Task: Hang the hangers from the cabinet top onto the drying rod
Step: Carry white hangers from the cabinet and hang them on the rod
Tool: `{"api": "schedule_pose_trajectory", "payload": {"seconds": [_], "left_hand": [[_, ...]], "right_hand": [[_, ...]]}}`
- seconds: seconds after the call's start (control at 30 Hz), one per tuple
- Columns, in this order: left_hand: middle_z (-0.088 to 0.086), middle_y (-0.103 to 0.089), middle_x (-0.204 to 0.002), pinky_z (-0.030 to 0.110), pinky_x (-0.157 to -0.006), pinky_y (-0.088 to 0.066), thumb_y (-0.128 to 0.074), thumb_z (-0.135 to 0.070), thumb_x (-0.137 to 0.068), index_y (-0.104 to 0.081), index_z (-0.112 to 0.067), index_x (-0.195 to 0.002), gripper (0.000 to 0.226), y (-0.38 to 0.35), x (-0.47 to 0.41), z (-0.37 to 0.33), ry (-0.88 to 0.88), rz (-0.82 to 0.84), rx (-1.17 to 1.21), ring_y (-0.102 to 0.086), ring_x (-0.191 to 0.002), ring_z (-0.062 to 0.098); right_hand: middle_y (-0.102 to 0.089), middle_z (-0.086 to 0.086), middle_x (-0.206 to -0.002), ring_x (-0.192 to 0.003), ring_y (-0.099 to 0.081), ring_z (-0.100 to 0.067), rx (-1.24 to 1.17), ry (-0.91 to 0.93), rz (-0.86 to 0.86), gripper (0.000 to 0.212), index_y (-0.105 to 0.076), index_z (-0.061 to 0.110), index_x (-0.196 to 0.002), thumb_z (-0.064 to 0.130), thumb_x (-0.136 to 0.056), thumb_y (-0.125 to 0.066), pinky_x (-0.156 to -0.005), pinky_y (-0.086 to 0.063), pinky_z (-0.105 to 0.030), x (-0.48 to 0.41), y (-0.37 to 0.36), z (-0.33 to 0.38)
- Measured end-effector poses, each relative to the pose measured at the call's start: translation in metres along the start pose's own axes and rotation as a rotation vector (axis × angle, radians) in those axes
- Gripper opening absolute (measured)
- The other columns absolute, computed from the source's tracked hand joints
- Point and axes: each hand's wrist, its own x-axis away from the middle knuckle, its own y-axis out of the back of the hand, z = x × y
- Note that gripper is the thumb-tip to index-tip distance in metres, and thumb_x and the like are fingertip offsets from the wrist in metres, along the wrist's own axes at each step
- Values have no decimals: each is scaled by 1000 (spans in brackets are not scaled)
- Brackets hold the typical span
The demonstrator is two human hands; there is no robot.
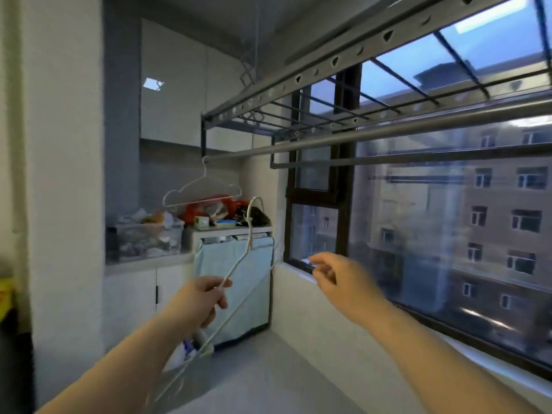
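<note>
A grey drying rod (373, 133) runs across the upper middle, from the left end of the rack toward the right edge. One white wire hanger (200, 186) hangs from its left end by the hook. My left hand (200, 300) grips the shoulder of a second white hanger (249, 234), whose hook points up in front of the cabinet top (233, 228). My right hand (337, 279) is raised beside the window sill with loosely curled fingers and holds nothing. It is blurred.
The cabinet top holds red and dark clutter and a small green box. A clear bin (149, 237) of items stands on the lower counter. A perforated rack frame (298, 79) hangs overhead, and the large window (448, 219) fills the right side.
</note>
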Motion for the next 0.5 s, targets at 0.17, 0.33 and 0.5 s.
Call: {"api": "schedule_pose_trajectory", "payload": {"seconds": [0.17, 0.33, 0.5], "left_hand": [[6, -46, -56, 12, -26, -24, -41, 0, -93, -56, -6, -94, 16, 52, -90, 1, -47, -62, -100, -31, -20, 3], [3, -55, -60, 11, -26, -28, -39, -5, -95, -54, -11, -97, 16, 86, -165, 1, -108, -126, -197, -38, -20, 3], [4, -57, -64, 14, -29, -35, -36, -8, -96, -53, -14, -99, 18, 112, -235, 20, -116, -138, -237, -43, -23, 3]], "right_hand": [[-56, -3, -126, -113, -49, -16, 177, 129, -114, 35, -48, 17, -132, 18, -98, -41, -89, -41, -26, -127, -20, 17], [-54, -3, -131, -121, -43, -20, 445, 174, -192, 36, -47, 16, -132, 18, -98, -37, -96, -37, -31, -225, -36, 26], [-50, -2, -134, -125, -40, -19, 599, 208, -185, 35, -46, 16, -132, 18, -99, -35, -101, -32, -30, -296, -72, 29]]}}
